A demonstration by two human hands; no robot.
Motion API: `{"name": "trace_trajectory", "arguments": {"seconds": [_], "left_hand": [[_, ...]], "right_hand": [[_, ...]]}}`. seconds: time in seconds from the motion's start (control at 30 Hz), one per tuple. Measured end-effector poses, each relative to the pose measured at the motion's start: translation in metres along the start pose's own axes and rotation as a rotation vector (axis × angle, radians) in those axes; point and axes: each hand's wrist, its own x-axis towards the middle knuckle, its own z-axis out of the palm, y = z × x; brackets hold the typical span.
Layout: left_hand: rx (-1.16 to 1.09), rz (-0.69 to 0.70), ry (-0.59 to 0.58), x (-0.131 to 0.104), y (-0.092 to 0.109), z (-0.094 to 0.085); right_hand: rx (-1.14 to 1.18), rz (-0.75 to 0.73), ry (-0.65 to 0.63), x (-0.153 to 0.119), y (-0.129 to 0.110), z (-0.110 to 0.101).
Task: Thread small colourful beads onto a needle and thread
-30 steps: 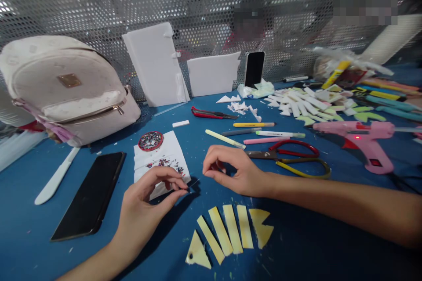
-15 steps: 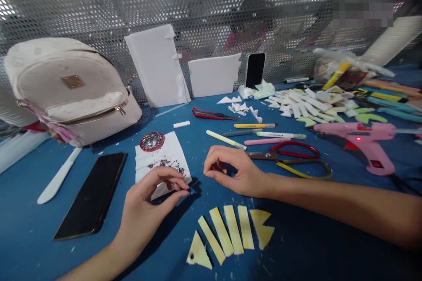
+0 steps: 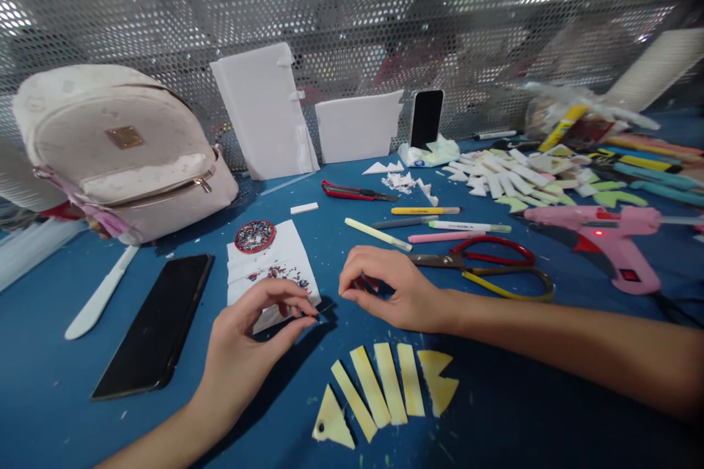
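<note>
Between the thumb and a finger of my left hand (image 3: 250, 333) is a thin thread or wire (image 3: 326, 308) that points toward the right. My right hand (image 3: 390, 289) is closed in a pinch a short way to the right; what its fingertips hold, if anything, is too small to tell. Under and behind my left fingers lies a white paper (image 3: 291, 249) with small dark and red bits on it. A round red-rimmed dish (image 3: 254, 236) of glittery bits sits on its upper edge. Nearer to me, yellow cut pieces (image 3: 369, 388) form a fish-skeleton shape, with a notched tail piece (image 3: 438, 379) at the right.
A phone (image 3: 154, 322) and white plastic knife (image 3: 102, 297) lie left, before a backpack (image 3: 118, 154). Scissors (image 3: 484, 264), markers (image 3: 426, 210) and a red cutter (image 3: 352, 193) lie beyond my right hand. A pink glue gun (image 3: 599, 234) and white scraps (image 3: 506, 172) are farther right.
The view has shifted very slightly. Less of the thin thread shows between my hands, and its right end now stands apart from my right fingertips. Both hands keep nearly the same pose.
</note>
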Motion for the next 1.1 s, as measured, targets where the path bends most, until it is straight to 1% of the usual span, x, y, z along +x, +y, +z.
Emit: {"name": "trace_trajectory", "arguments": {"seconds": [0.1, 0.2, 0.4, 1.1], "left_hand": [[0.018, 0.005, 0.001, 0.0000, 0.0003, 0.0001], [0.030, 0.010, 0.007, -0.0008, 0.0003, 0.0001], [0.035, 0.001, 0.013, -0.0010, -0.0008, 0.0010], [0.026, 0.007, 0.029, -0.0012, -0.0012, -0.0001]], "right_hand": [[-0.051, -0.036, -0.026, 0.0007, -0.0009, -0.0002], [-0.066, -0.037, -0.020, 0.0009, -0.0011, -0.0001], [-0.031, -0.030, 0.028, -0.0003, 0.0001, 0.0003], [0.005, -0.022, 0.042, -0.0019, 0.0005, 0.0001]]}}
